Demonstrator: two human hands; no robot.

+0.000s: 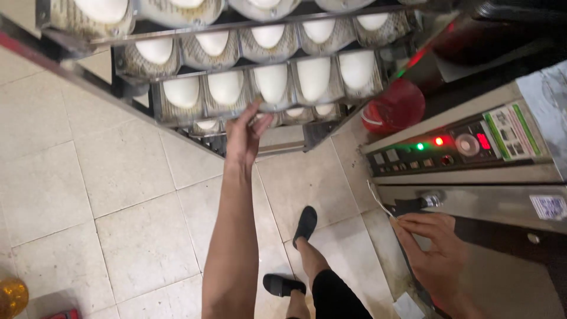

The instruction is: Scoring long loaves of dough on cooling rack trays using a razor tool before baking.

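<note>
Presently: left hand (245,137) extended at arm's length to the wheeled rack (177,109) of dough trays, fingers spread wide and pressed against the front edge of the lowest visible tray (260,106). Grip broad and open, thumb over the rim, nothing enclosed in the palm; contact apparently serves to steady or draw the tray rather than lift it. Rack tilted in view, several tiers stacked close above one another, each tier filled with pale oval dough pieces (270,82) seated in ribbed baskets (204,100).

Right hand (431,251) low at the near right, resting on the dark handle (413,207) of the steel oven door (502,207). Fingers curled loosely about the handle end; whether fully closed, cannot tell. Placement keeps the door under control while the other arm reaches out.

Surroundings: control panel (460,147) above the door, with one green and one red lamp lit and a round knob. Red cylinder (393,106) standing on the floor between rack and oven, close to the rack's corner and narrowing the passage there. Beige tiled floor (88,195) below; own feet in black slippers (304,224) between rack and oven. Amber round object (12,295) at the lower left edge, well apart.
</note>
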